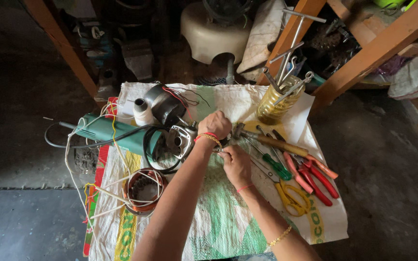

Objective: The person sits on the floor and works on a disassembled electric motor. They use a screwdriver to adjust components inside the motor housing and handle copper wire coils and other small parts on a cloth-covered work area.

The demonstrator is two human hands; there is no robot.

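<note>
White woven sack with green and yellow print spread over the floor as a work mat, everything else sits on it or at its edge. Green angle grinder lies on its side at the mat's left edge, black cord looping around it. Copper-wound stator with white leads sits near the lower left of the mat, just beside the left forearm. Black round housing with red and black wires at the top of the mat, white thread spool just left of it. Clear yellowish jar at top right, holding spanners and long metal tools upright. Wooden-handled hammer lies to the right of the hands, head towards them. Right of that, a fanned row of tools: green-handled screwdriver, red-handled pliers, yellow-handled scissors. Silver metal gear housing sits mid-mat, touching the grinder's front end, just left of the left hand. Left hand clenched over a small part at the housing's right side, part itself hidden by the fingers; red thread and gold chain on the wrist. Right hand just below it, fingers pinched closed on something small and dark between the two hands, cannot tell what it is. Hands nearly touching.
</note>
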